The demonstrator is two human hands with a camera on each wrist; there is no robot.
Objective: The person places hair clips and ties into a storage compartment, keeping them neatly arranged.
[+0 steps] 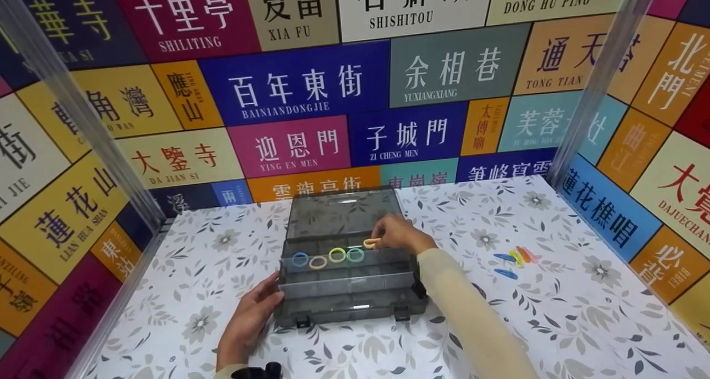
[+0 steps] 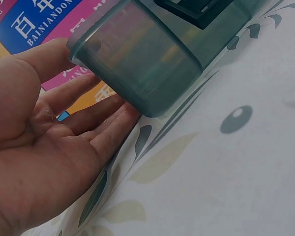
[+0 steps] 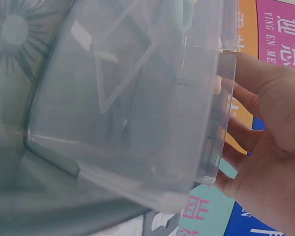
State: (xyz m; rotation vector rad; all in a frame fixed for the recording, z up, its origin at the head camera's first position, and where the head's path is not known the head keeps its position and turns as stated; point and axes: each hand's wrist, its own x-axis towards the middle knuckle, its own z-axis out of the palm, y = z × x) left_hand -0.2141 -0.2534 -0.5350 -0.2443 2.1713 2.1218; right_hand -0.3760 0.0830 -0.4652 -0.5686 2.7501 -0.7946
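Hands are seen at a smoky grey plastic organiser box (image 1: 349, 279) that sits open near the middle of a table (image 1: 554, 323) covered in a pale flowered cloth, its lid (image 1: 341, 212) tipped back toward the far edge. The left hand (image 1: 252, 312) is laid against the box's near left corner with fingers nearly straight and thumb spread, gripping nothing; the left wrist view shows the fingers (image 2: 96, 115) flat along the corner, seemingly to steady the box. The right hand (image 1: 396, 233) is reached over the back row of compartments, where an orange ring (image 1: 370, 243) is pinched between curled fingertips just above the right end of that row. A blue ring (image 1: 300, 258), a yellow ring (image 1: 318, 262), a lime ring (image 1: 336, 254) and a green ring (image 1: 355, 254) lie in a line in the same row, apparently one to a compartment. The front rows look bare. A small cluster of coloured clips (image 1: 516, 259) lies toward the right edge of the table, well apart from the box. Walls of colourful sign panels (image 1: 310, 90) enclose the table.
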